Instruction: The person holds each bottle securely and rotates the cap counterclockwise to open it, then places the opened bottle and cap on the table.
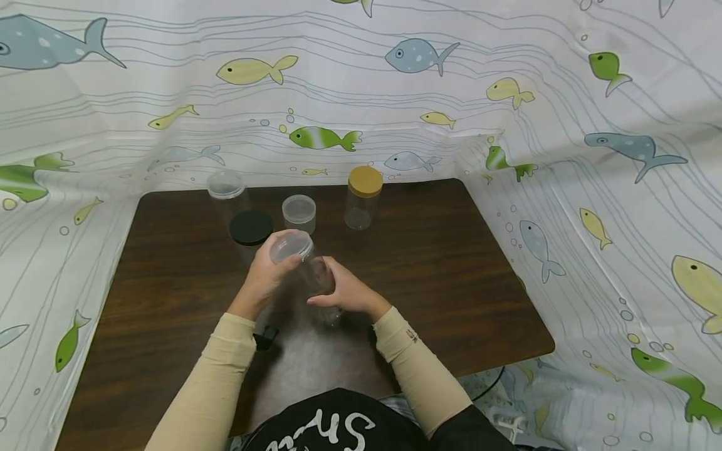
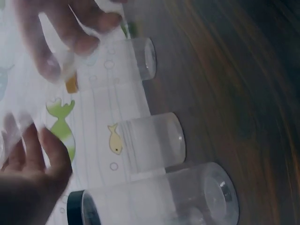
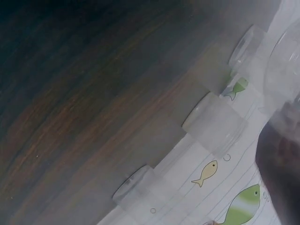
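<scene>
A tall clear jar (image 1: 316, 275) leans between both hands above the table. My left hand (image 1: 264, 270) holds its top from the left, around the translucent lid (image 1: 292, 246). From the right, my right hand (image 1: 351, 289) grips the jar's body, thumb towards me. The left wrist view shows the left hand (image 2: 35, 173) low and the right hand's fingers (image 2: 77, 40) above; the jar between them is barely visible. In the right wrist view, part of the held jar (image 3: 283, 70) appears beside the dark right hand (image 3: 283, 164).
Beyond the hands stand a jar with a black lid (image 1: 251, 227), a clear jar with a pale lid (image 1: 225, 186), a short clear jar (image 1: 299, 214) and a yellow-lidded jar (image 1: 363, 194). A fish-patterned sheet (image 1: 338, 94) rises behind the brown table (image 1: 440, 282).
</scene>
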Tool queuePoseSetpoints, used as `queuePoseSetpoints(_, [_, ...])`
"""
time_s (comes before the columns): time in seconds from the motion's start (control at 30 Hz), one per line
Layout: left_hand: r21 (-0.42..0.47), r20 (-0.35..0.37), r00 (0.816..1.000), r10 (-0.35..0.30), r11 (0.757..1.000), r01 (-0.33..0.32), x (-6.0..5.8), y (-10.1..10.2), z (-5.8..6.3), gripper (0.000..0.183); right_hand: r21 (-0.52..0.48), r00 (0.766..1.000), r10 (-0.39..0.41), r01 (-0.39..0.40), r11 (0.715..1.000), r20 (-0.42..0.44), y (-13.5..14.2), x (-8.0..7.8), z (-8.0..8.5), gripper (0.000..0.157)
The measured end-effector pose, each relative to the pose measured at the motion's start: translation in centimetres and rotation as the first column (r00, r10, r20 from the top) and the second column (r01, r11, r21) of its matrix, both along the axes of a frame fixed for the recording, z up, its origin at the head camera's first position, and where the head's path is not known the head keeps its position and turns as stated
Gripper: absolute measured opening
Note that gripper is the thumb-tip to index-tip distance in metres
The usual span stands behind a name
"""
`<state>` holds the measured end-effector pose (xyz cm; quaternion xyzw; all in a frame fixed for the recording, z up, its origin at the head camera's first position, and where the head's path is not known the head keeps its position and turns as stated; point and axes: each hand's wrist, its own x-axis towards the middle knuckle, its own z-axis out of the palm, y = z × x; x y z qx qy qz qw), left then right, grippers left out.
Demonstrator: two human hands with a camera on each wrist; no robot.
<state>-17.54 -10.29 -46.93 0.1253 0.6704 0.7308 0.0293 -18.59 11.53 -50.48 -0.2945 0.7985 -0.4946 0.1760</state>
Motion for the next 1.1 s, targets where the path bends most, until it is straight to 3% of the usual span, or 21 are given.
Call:
queuePoseSetpoints(0.07, [-0.034,0.017,0.999,0.045,0.998,-0.044,0.0,0.2,0.2,0.053,0.006,0.999,-0.033,0.033,0.999,-0.019,-0.2,0.0,-0.1,0.079])
queuePoseSetpoints(0.17, [-0.016,0.026,0.998,0.06,0.998,-0.06,-0.1,0.2,0.3,0.055,0.0,0.999,-0.044,0.044,0.999,-0.029,-0.4,0.1,-0.2,0.078])
queuePoseSetpoints(0.37, [0.127,-0.011,1.0,0.006,0.992,-0.004,-0.1,-0.1,0.8,0.065,0.015,0.999,-0.021,0.022,1.0,-0.038,-0.3,0.1,-0.3,0.079])
queuePoseSetpoints(0.5, [0.238,-0.022,1.0,0.003,0.971,0.002,-0.1,-0.4,1.1,0.072,0.033,0.999,0.004,-0.003,0.999,-0.042,-0.2,0.0,-0.5,0.08])
queuePoseSetpoints(0.63, [0.366,-0.022,0.999,0.046,0.93,-0.035,0.0,-0.5,1.2,0.069,0.037,0.999,0.026,-0.024,0.999,-0.027,0.0,0.0,-0.4,0.081])
queuePoseSetpoints(0.7, [0.433,-0.044,0.998,0.048,0.901,-0.024,0.0,-0.5,1.2,0.065,0.037,0.999,0.028,-0.027,0.999,-0.02,0.1,0.0,-0.4,0.081])
queuePoseSetpoints(0.83, [0.49,-0.118,0.993,0.031,0.871,0.031,-0.1,-0.6,1.2,0.057,0.039,1.0,0.023,-0.022,0.999,-0.019,0.3,0.0,-0.2,0.08])
queuePoseSetpoints(0.97, [0.517,-0.149,0.987,0.054,0.855,0.032,0.0,-0.8,1.4,0.06,0.023,1.0,0.008,-0.007,1.0,-0.014,0.6,0.1,0.0,0.079])
queuePoseSetpoints(1.1, [0.496,-0.116,0.989,0.088,0.868,-0.019,0.0,-1.2,1.6,0.064,0.012,1.0,-0.01,0.01,1.0,0.003,1.0,0.0,0.1,0.079])
